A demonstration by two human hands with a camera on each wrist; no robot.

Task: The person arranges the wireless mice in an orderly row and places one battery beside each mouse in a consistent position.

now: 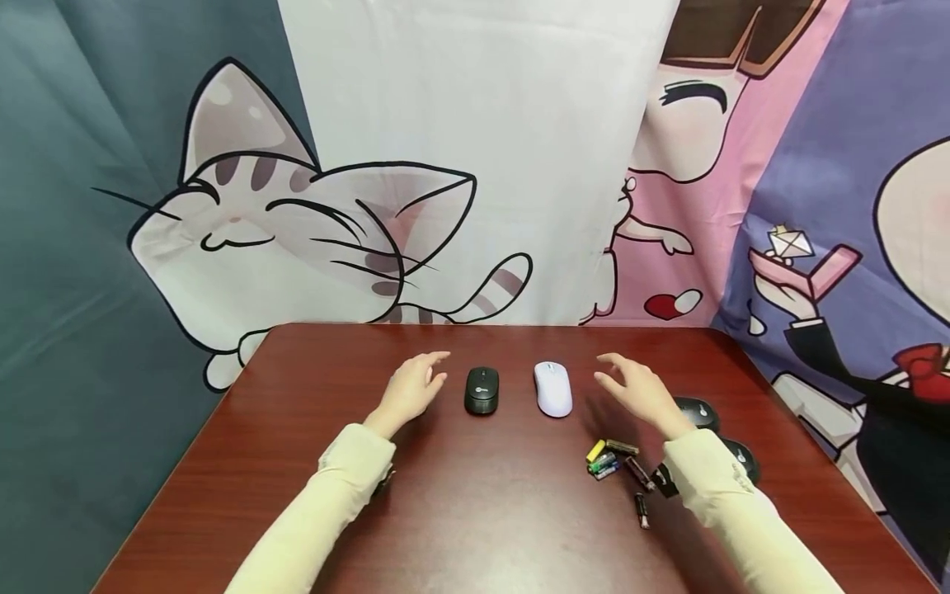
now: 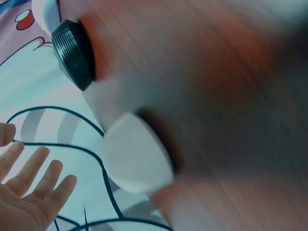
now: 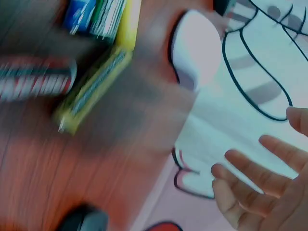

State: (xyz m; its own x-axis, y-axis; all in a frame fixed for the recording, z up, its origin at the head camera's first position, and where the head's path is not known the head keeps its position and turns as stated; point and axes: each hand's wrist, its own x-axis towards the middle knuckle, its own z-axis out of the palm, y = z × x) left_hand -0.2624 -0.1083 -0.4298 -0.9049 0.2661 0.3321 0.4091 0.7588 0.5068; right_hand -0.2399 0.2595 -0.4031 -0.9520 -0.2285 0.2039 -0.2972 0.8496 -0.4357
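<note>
My left hand [image 1: 411,388] hovers over the table left of a black computer mouse [image 1: 482,393], its fingers loosely extended and holding nothing. To the right of a white mouse [image 1: 552,388], my right hand [image 1: 634,386] is held likewise, with spread fingers [image 3: 250,173] in the right wrist view. The two mice stand side by side between the hands. In the left wrist view the black mouse [image 2: 73,54] lies beyond a whitish rounded object [image 2: 137,154]. Several small batteries [image 1: 604,458] in yellow, green, blue and dark wrappers are scattered below my right hand.
Two more dark mice [image 1: 698,412] lie at the right, partly hidden behind my right forearm. The brown wooden table [image 1: 482,528] meets a hanging cloth [image 1: 475,107] with cartoon prints at its far edge.
</note>
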